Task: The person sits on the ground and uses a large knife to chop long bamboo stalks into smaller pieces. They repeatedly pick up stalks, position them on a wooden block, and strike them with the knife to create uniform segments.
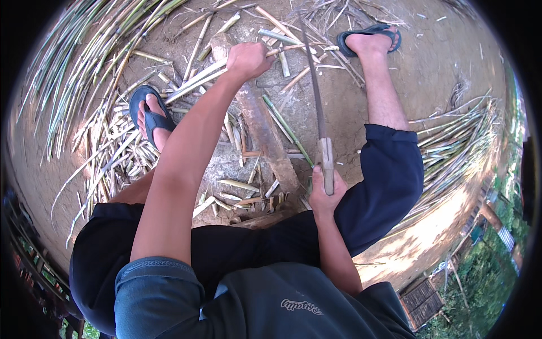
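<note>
- Head view: I'm looking down on bare brown ground (440, 62), dusty and littered with chips and cut lengths of stalk, under a seated person's spread legs.
- A rough log (265, 133) lies across the middle, running from 11 o'clock to just past the centre.
- Long green and yellowish stalks (96, 62) fan out at 10 o'clock; a heap of short cut pieces (121, 147) sits at 9.
- Another bundle of stalks (451, 152) spreads at 3 o'clock, with a sunlit patch of ground (418, 243) below it at 4 and greenery (480, 282) further out.
- The left hand (248, 59), at 12 o'clock over the log's far end, is closed round pale stalks (203, 79) that reach toward 8 o'clock from it; its fingertips I can't make out.
- The right hand (328, 189), nearer 3 o'clock, has its fingers wrapped round the wooden handle of a long-bladed tool (318, 101), blade pointing to 12.
- Dark sandals (149, 116) are on the feet, at 10 and 1 o'clock.
</note>
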A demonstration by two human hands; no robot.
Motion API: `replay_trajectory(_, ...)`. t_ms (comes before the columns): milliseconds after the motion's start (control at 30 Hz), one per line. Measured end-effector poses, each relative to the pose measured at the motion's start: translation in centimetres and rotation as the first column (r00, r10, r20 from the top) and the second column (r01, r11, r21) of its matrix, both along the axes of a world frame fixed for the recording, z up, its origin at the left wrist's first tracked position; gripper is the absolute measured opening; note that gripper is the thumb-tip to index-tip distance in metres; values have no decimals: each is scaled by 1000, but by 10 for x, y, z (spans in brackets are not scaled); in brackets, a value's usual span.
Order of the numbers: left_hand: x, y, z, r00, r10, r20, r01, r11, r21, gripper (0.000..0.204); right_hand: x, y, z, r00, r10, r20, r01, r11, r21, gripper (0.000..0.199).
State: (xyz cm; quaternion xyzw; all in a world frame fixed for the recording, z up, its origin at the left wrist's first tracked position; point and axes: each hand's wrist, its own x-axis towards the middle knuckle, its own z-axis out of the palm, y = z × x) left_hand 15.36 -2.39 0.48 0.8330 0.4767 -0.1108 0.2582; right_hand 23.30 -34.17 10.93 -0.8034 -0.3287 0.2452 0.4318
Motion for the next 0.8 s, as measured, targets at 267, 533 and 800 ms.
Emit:
replay_trajectory(267, -7, 44, -11, 984, 20, 180, 39, 946, -321, 54, -22, 2, -20, 999, -27, -16, 22, 958, -286, 26)
replay_trajectory(533, -25, 47, -3, 907, 139, 397, 92, 855, -511, 54, 14, 108, -22, 834, 486, 263, -285, 786, -548, 34)
replay_trajectory(800, -23, 53, 22, 916, -16, 402, 200, 885, -421, 40, 85, 262, -60, 199, 561, 803, -675, 673, -303, 39)
